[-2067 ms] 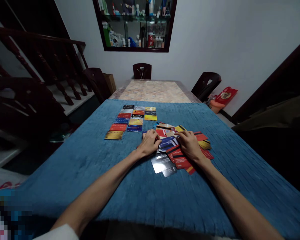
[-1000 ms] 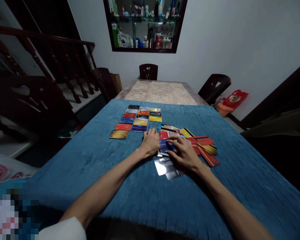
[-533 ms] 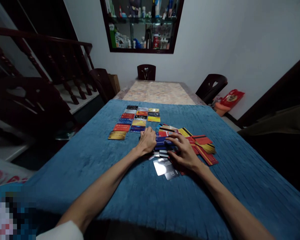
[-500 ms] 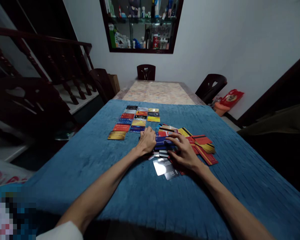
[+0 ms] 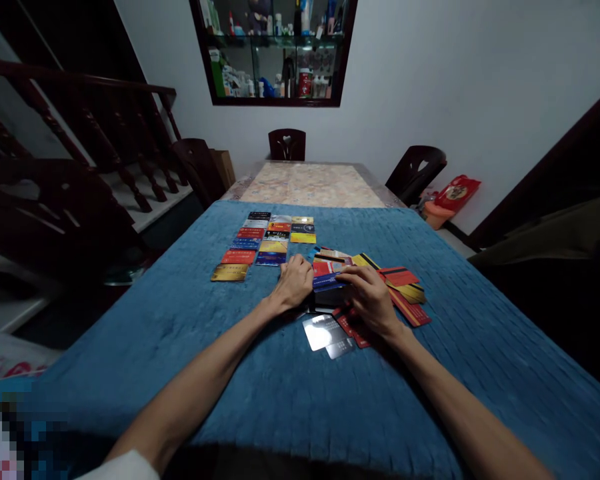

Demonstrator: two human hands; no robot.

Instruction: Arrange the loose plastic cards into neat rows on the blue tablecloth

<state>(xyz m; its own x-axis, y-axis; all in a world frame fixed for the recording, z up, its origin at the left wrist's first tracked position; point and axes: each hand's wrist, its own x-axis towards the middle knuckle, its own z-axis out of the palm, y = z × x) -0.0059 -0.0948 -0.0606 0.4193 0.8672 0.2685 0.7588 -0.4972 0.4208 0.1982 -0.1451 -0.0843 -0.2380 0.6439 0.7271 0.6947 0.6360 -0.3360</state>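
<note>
A dark blue bank card (image 5: pixel 326 283) is raised at a tilt over the pile, held between my two hands. My left hand (image 5: pixel 294 283), its fingers curled, grips the left end. At the other end my right hand (image 5: pixel 373 299) pinches the card between thumb and fingers. Beneath and around lie loose cards: red cards (image 5: pixel 411 311), an orange card with a black stripe (image 5: pixel 399 276), a yellow-gold card (image 5: pixel 409 292) and shiny silver cards (image 5: pixel 325 332). Farther left, overlapping cards lie in columns, with a gold card (image 5: pixel 229 272) nearest me.
A blue cloth (image 5: pixel 190 347) covers the near part of the table, and a patterned tabletop (image 5: pixel 310 183) shows beyond. Dark wooden chairs (image 5: pixel 287 145) stand around it. A wall cabinet (image 5: pixel 275 103) hangs ahead. A red bag (image 5: pixel 457 193) sits at the right.
The blue card has gone from lying nearly flat to tilted up, uncovering a dark area beneath it. My right-hand fingers have closed at its right end. The view has shifted slightly.
</note>
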